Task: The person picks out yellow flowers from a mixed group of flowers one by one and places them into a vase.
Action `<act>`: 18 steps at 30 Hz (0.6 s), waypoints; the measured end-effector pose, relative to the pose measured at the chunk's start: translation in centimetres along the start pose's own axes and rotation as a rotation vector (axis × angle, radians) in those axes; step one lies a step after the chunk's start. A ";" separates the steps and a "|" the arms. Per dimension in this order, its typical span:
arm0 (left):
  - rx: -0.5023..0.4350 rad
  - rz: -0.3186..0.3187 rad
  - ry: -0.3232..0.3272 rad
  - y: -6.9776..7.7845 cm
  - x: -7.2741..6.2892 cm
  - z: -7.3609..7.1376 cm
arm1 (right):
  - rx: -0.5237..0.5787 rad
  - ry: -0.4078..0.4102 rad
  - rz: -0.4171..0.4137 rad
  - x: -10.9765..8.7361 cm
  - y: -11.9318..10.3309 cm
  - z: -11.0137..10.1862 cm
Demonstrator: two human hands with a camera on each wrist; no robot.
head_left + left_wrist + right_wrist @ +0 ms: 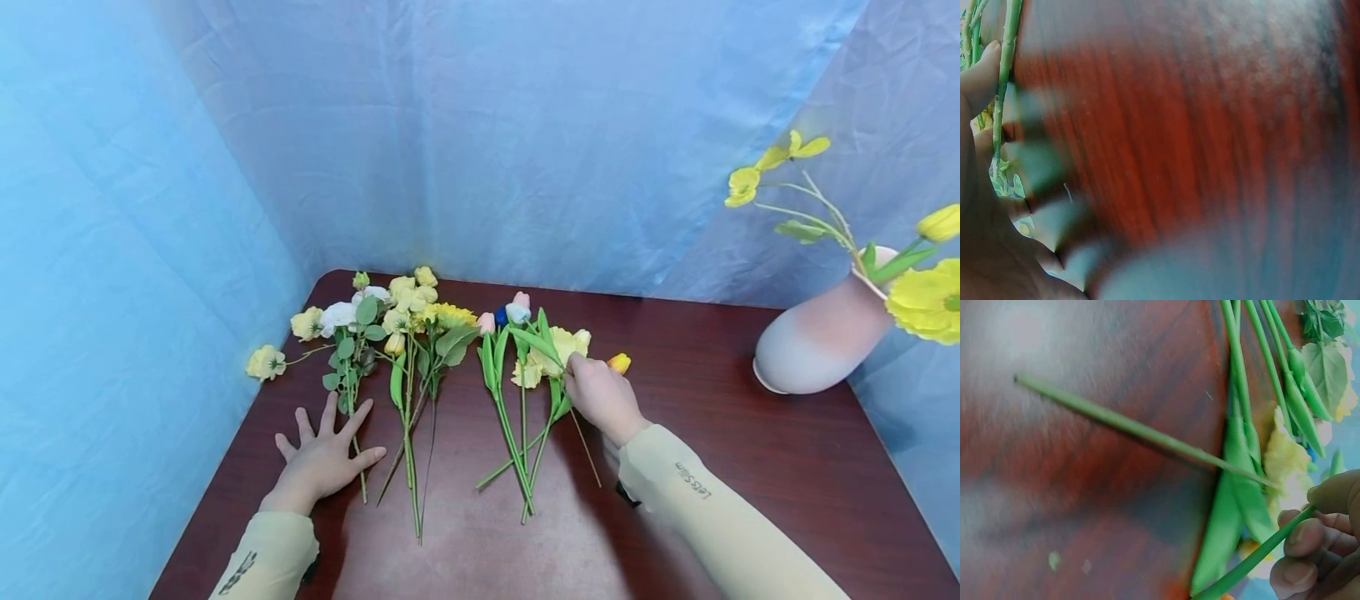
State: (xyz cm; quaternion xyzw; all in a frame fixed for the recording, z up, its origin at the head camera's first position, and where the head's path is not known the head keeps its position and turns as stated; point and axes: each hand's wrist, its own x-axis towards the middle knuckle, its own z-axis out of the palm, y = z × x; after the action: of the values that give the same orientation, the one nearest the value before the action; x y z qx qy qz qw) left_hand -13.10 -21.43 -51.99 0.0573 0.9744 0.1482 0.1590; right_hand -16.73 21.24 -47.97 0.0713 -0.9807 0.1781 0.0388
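My left hand (321,465) rests on the table with its fingers spread. A rose stem (1005,87) passes by its thumb and index finger; whether it is touched I cannot tell. My right hand (602,398) pinches a smooth green tulip stem (1252,557) between thumb and fingers. The flower head on that stem is not clear. Close to this hand are a large pale yellow flower (551,354), with a thin stem (1116,419) reaching over the table, and an orange-yellow tulip (619,363). Several pink, white and blue tulips (517,313) lie just left of it.
Yellow and white flowers (339,318) with leafy stems lie at the left, beside a yellow sunflower-like bloom (453,315). A tilted-looking pink and pale blue vase (821,342) at the right holds yellow flowers (930,300). Blue curtains (525,150) hang behind the dark red table (705,400).
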 end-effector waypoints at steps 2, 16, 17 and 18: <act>0.001 0.000 0.001 0.0 0.0 0.0 | -0.029 0.037 -0.037 -0.1 0.1 -0.6; -0.001 0.006 0.000 -0.2 0.0 0.2 | -0.114 0.139 -0.119 -0.3 1.2 -3.0; -0.001 0.006 -0.001 -0.2 0.0 0.2 | -0.112 0.136 -0.114 -0.3 1.3 -3.0; -0.002 0.006 0.000 -0.2 0.1 0.2 | -0.107 0.133 -0.108 -0.3 1.4 -3.1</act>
State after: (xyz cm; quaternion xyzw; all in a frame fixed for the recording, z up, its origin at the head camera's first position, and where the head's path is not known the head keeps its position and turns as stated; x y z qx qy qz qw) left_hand -13.10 -21.55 -52.21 0.0600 0.9741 0.1494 0.1588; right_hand -16.44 23.68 -45.60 0.1100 -0.9787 0.1276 0.1169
